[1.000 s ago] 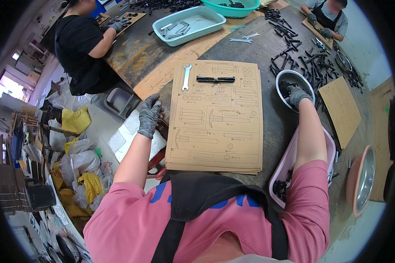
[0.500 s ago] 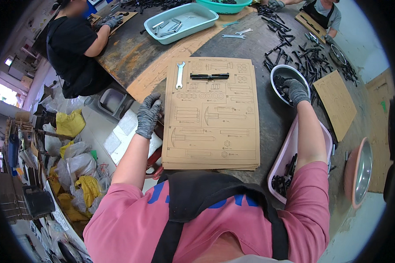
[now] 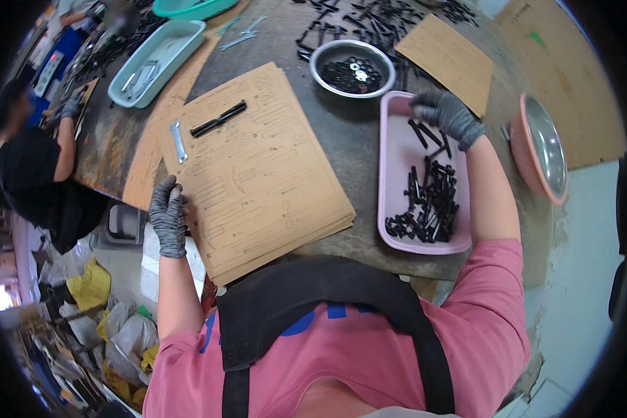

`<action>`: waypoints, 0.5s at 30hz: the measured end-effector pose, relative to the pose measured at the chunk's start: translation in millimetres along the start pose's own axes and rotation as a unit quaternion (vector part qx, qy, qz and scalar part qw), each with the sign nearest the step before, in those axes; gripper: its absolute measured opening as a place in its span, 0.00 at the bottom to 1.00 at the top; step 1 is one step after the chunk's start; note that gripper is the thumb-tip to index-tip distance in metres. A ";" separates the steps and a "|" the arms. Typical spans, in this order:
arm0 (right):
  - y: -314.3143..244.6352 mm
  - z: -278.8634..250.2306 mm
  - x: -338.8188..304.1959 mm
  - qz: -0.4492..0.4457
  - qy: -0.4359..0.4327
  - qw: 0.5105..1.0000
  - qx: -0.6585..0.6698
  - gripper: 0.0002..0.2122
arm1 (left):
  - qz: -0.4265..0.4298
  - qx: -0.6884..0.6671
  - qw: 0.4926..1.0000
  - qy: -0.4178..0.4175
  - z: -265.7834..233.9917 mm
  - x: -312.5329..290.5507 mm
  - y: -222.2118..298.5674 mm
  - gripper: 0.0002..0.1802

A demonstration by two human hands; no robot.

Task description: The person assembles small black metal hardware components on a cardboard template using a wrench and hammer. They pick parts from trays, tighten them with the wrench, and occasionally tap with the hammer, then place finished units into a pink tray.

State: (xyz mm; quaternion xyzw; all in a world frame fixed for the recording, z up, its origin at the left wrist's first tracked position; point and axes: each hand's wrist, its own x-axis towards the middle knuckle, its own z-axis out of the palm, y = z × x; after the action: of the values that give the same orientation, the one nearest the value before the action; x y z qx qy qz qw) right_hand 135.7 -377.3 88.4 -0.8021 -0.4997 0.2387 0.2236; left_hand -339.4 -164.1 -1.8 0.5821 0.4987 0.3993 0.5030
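Note:
My left hand (image 3: 168,217), in a grey knit glove, is at the left edge of a stack of printed cardboard sheets (image 3: 265,177). Its fingers are bent and bunched; anything inside them is hidden. On the top sheet lie an open-ended wrench (image 3: 179,142) and a black rod-like bundle (image 3: 219,119). My gloved right hand (image 3: 449,120) hangs over the far end of a pink tray (image 3: 391,240), fingers curled together toward the left, their contents hidden. Black bolts (image 3: 432,198) are heaped in the tray. Beyond it, a metal bowl (image 3: 320,81) holds small black nuts or washers (image 3: 352,74).
A teal tray (image 3: 182,64) with metal tubes and two wrenches (image 3: 242,38) are at the far left. Black bolts (image 3: 362,24) spread behind the bowl, near a cardboard sheet (image 3: 449,59). A pink-rimmed basin (image 3: 536,150) stands right. A co-worker (image 3: 38,157) sits left.
My right hand has come out of the metal bowl and moved over the pink tray. The head view has turned right, so the sheets appear tilted. My left hand stays by their edge.

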 end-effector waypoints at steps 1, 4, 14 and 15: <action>9.4 1.2 -17.4 0.016 -0.049 0.999 -0.009 0.12 | 0.019 -0.009 1.000 -0.007 4.5 0.7 1.1 0.14; 32.7 15.4 -53.7 0.016 -0.148 0.966 -0.210 0.17 | 0.023 0.000 0.999 -0.037 16.7 0.9 6.2 0.14; 2.7 83.9 -86.6 0.177 -0.067 0.935 -0.301 0.27 | 0.039 -0.014 0.995 -0.089 41.9 -15.6 22.2 0.14; 1.0 84.1 -86.2 0.169 -0.068 0.944 -0.277 0.23 | 0.038 -0.016 0.995 -0.088 42.3 -16.8 22.9 0.14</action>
State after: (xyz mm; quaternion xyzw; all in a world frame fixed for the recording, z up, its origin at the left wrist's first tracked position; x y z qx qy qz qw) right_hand 52.1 -445.9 35.5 -0.8869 -0.4172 0.1792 -0.0852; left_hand -297.5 -188.5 13.9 0.6253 0.4241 0.3730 0.5386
